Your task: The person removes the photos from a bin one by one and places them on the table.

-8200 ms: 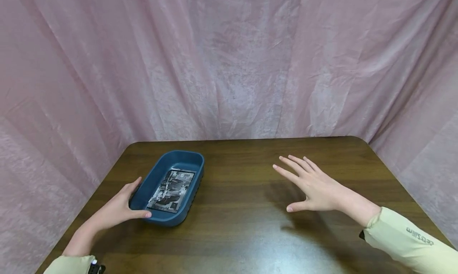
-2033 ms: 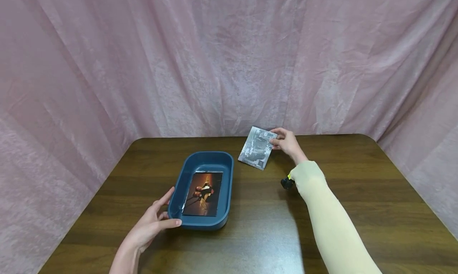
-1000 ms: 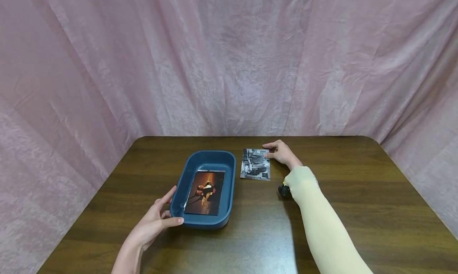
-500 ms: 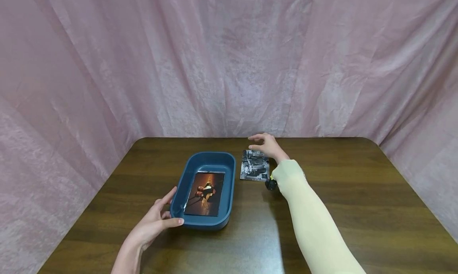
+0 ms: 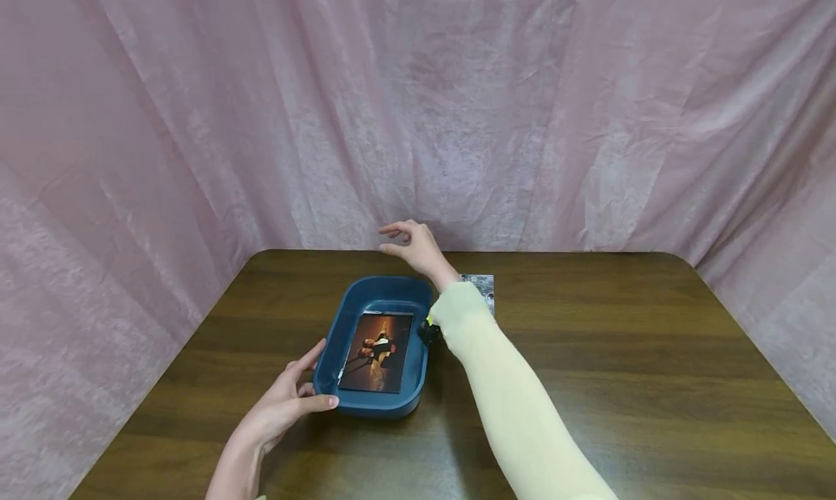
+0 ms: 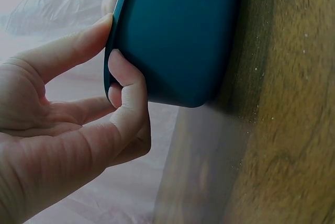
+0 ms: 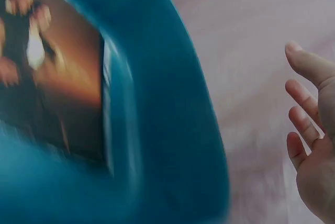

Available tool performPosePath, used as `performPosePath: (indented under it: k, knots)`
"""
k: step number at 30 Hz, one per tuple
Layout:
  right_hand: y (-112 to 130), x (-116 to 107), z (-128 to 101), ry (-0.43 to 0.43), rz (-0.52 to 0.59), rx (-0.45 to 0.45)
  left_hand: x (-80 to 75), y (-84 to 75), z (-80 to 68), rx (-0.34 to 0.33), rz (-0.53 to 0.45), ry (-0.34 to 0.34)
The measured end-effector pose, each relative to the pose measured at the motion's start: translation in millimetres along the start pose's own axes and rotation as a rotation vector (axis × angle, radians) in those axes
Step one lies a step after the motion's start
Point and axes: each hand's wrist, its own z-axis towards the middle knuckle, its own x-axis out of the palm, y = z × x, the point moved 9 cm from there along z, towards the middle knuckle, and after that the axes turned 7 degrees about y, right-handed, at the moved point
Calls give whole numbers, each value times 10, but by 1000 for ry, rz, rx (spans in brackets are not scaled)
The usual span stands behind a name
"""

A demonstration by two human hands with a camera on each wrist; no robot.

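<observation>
My left hand (image 5: 284, 406) grips the near left corner of the blue tray (image 5: 418, 384), thumb on the wall, fingers at the rim. A colour photo (image 5: 376, 352) lies inside. My right hand (image 5: 413, 244) hovers past the tray's far end, fingers loosely spread, holding nothing. A black-and-white photo (image 5: 485, 285) lies on the surface beside my right sleeve.

A person's two bare hands, the right hand (image 5: 413, 244) emerging from a long pale yellow-green sleeve (image 5: 516, 406) with a small black device (image 5: 429, 332) strapped at the wrist.
</observation>
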Motion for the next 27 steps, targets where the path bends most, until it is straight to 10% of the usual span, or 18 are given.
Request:
performPosePath:
  k: [9, 27]
  knots:
    - [148, 606, -74, -12, -49, -1, 67, -4, 54, 7, -18, 33]
    - [-69, 1030, -540, 546, -549, 343, 53, -18, 36, -20, -28, 9]
